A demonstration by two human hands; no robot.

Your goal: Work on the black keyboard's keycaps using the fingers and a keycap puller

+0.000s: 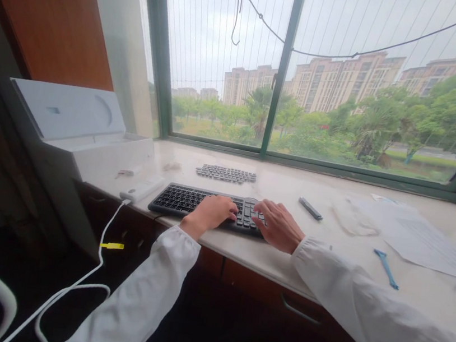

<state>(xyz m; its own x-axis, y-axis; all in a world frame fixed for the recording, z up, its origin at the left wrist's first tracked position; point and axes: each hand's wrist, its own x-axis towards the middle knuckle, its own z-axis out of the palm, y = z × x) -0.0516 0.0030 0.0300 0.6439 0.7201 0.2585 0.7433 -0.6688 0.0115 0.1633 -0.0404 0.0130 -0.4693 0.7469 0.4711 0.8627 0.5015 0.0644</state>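
Lying with its long axis left to right along the front edge of the surface [330,230], the keyboard [190,201] is covered at its right end by both hands, left hand [212,213] loosely curled, right hand [278,223] spread flat, neither grip closed on anything.

**A Big Window and a Long Shelf**

We see a big window [330,72] with a green frame [283,65]. Outside the sky is grey, with tall buildings [342,79] and green trees [388,120]. Soft daylight comes in. Under the window runs a long pale counter [367,270]. Brown drawers [262,292] sit below it. A brown wall panel [51,10] is on our left.
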